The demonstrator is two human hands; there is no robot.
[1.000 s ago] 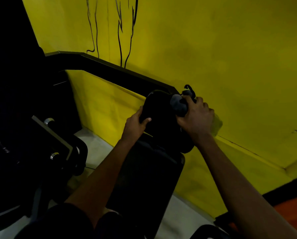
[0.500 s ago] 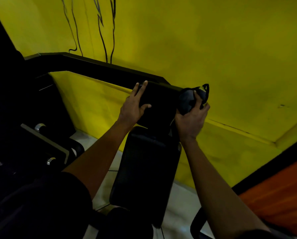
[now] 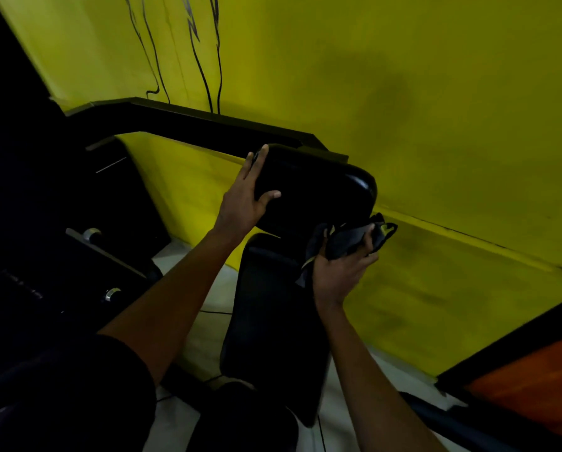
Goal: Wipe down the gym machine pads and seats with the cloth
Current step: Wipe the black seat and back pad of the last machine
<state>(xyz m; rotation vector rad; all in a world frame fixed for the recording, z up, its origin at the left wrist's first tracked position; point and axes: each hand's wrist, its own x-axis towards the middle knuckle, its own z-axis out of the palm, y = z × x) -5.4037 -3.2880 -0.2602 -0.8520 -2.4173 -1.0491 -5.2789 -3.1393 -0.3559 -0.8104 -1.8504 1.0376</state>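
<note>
Left hand (image 3: pixel 243 203) lies flat against the head pad (image 3: pixel 315 190); right hand (image 3: pixel 338 272) grips cloth (image 3: pixel 348 239)

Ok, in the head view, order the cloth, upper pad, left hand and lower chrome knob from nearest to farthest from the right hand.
1. cloth, bunched in the right hand itself.
2. upper pad, just above the cloth.
3. left hand, resting on that pad's left edge.
4. lower chrome knob, far left on the machine.
</note>
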